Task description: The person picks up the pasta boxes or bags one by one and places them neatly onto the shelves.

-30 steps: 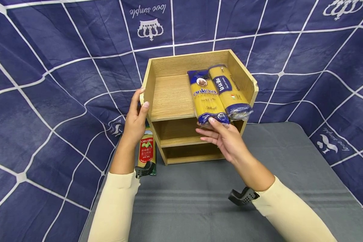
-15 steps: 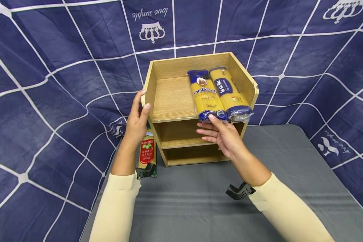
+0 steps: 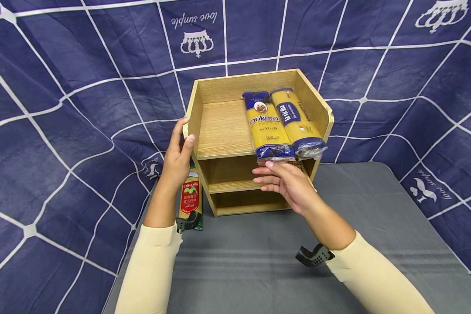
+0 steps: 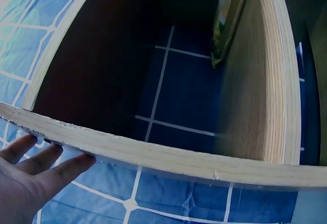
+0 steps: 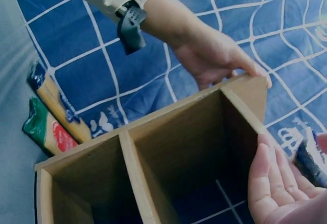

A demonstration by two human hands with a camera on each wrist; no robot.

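My left hand (image 3: 176, 159) holds the front edge of the left side panel of a small wooden shelf (image 3: 223, 126); in the left wrist view its fingertips (image 4: 76, 165) touch the panel's outer face. Two spaghetti packs lie side by side on the shelf's top, toward its right: a blue-and-yellow Ankara pack (image 3: 267, 126) and a La Sicilia pack (image 3: 298, 122). Their near ends stick out past the front edge. Just below the Ankara pack's end is my right hand (image 3: 290, 185), fingers extended and nothing gripped. In the right wrist view, this hand (image 5: 278, 188) lies along the shelf's edge.
An Olivoila spaghetti pack (image 3: 190, 196) stands left of the shelf, partly behind my left wrist. Beside it, the right wrist view shows another yellow-and-blue pack (image 5: 61, 106). Grey cloth (image 3: 251, 261) covers the table, and a blue gridded curtain (image 3: 121, 52) surrounds it.
My right thumb has come off the near end of the Ankara pack, and the hand has dropped slightly below it. My left hand keeps its place on the shelf.
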